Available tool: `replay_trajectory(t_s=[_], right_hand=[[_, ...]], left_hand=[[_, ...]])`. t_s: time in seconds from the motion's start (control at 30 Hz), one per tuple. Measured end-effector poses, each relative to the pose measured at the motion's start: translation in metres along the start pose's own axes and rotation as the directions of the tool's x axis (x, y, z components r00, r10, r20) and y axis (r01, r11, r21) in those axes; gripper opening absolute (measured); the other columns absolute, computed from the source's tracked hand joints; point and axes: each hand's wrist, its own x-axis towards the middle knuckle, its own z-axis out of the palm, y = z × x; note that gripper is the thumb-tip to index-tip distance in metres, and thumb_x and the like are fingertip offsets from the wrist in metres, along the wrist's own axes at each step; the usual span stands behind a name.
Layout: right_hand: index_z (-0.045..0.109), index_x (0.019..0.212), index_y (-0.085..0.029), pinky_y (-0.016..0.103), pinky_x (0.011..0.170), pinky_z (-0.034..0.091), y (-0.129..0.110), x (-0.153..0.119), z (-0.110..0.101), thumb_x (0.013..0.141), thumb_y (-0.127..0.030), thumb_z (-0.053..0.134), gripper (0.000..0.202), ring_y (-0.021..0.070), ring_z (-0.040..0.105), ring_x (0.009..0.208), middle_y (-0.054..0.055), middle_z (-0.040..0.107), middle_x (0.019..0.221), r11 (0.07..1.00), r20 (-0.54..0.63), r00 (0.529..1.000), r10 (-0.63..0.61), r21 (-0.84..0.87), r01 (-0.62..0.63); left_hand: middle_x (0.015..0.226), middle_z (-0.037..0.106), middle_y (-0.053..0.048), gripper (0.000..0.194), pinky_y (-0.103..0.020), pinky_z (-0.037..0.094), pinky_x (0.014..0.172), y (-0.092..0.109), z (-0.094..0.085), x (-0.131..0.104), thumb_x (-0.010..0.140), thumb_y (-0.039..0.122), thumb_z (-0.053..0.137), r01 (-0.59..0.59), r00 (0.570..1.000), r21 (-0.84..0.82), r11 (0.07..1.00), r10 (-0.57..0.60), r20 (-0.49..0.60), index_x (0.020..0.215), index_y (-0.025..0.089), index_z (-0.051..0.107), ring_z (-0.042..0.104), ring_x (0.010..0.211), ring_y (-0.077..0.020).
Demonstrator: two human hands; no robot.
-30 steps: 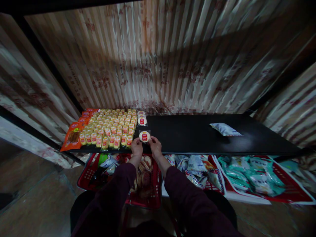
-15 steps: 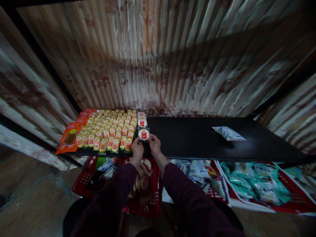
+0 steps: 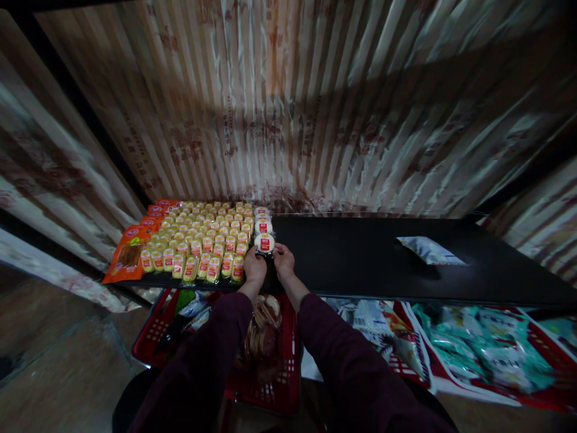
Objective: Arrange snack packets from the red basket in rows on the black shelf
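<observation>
A round white packaged cake with a red label is pinched at its near corners by both hands, over the black shelf. My left hand is closed on its left side, and my right hand grips the right. Behind it, in a line toward the back, lie similar round packs. Just left of my left hand stand rows of small yellow wrapped cakes with red labels.
Orange snack bags lie at the shelf's left end. A white and blue bag rests toward the right. Below the front edge are a red basket with round packaged goods and more baskets holding teal bags. A striped curtain hangs behind.
Both hands have pushed the round cake slightly back, closer to the packs behind it. The view has shifted a little.
</observation>
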Motion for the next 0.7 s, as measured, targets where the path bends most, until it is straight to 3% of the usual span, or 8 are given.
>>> replay_trajectory(t_s=[0.1,0.17,0.4,0.7], right_hand=[[0.068,0.088,-0.021,0.026,0.075,0.05,0.0,0.009,0.001,0.067,-0.018,0.052,0.027,0.0148,0.064,0.075,0.0,0.071,0.081,0.997,0.025,0.999,-0.022,-0.075,0.023],[0.068,0.09,-0.02,0.026,0.076,0.051,0.0,0.014,0.002,0.068,-0.018,0.05,0.028,0.0148,0.065,0.076,0.001,0.071,0.084,0.993,0.036,0.999,-0.023,-0.117,0.027],[0.067,0.095,-0.02,0.026,0.078,0.051,-0.005,0.02,0.006,0.072,-0.018,0.049,0.029,0.0145,0.066,0.08,0.002,0.072,0.089,0.983,0.045,0.999,-0.023,-0.184,0.03],[0.067,0.092,-0.019,0.027,0.078,0.05,-0.011,0.024,0.014,0.073,-0.018,0.048,0.027,0.0158,0.064,0.079,0.004,0.071,0.088,0.976,0.015,0.998,-0.054,-0.21,0.056]], left_hand=[[0.117,0.065,-0.013,0.04,-0.031,0.036,0.104,0.007,0.004,-0.001,0.072,-0.001,0.051,-0.118,0.993,0.429,0.896,0.108,0.049,0.106,0.014,0.067,0.056,0.117,-0.0223],[0.121,0.063,-0.015,0.043,-0.03,0.04,0.101,0.008,0.007,-0.002,0.076,0.001,0.047,-0.164,0.986,0.552,0.817,0.13,0.101,0.115,0.012,0.063,0.057,0.115,-0.0212],[0.119,0.064,-0.017,0.045,-0.027,0.043,0.098,0.003,0.014,0.001,0.077,0.003,0.045,-0.213,0.977,0.656,0.724,0.164,0.136,0.12,0.007,0.058,0.058,0.114,-0.0208],[0.117,0.065,-0.015,0.044,-0.031,0.045,0.097,0.003,0.018,0.019,0.077,0.001,0.045,-0.244,0.97,0.689,0.682,0.185,0.16,0.117,0.011,0.061,0.059,0.113,-0.0219]])
